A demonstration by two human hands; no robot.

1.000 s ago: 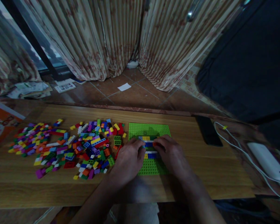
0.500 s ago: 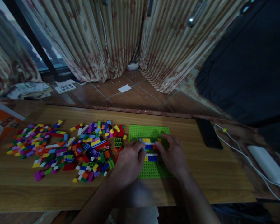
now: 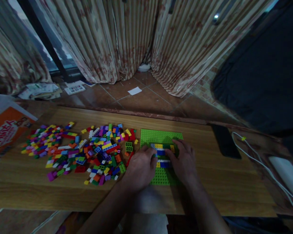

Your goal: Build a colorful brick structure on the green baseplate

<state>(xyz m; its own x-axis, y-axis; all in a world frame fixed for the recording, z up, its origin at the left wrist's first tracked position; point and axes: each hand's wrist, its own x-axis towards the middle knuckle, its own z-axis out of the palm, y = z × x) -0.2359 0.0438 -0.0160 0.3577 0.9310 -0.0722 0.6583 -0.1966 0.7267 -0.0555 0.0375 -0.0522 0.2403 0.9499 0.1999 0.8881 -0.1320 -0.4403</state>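
A green studded baseplate (image 3: 161,133) lies on the wooden table with rows of blue, white, yellow and green building bricks (image 3: 164,164) fixed on it. My left hand (image 3: 140,169) is closed at the left end of the rows, thumb and index finger pressed on the bricks there. From the right, my right hand (image 3: 185,162) grips the rows, its thumb on the near side and its fingers curled over the far right end. Both hands hide parts of the bricks, and whether a loose brick is under the fingertips does not show.
Left of the baseplate lies a wide heap of loose coloured bricks (image 3: 97,152). An orange and white bag (image 3: 9,130) stands at the far left. A black phone (image 3: 225,141), a white cable and a white power bank-like box (image 3: 286,172) lie to the right.
The view has swung slightly left, so everything sits further right in the picture. My right thumb now covers the orange-red brick seen beside it before. Both hands stay at the brick rows.
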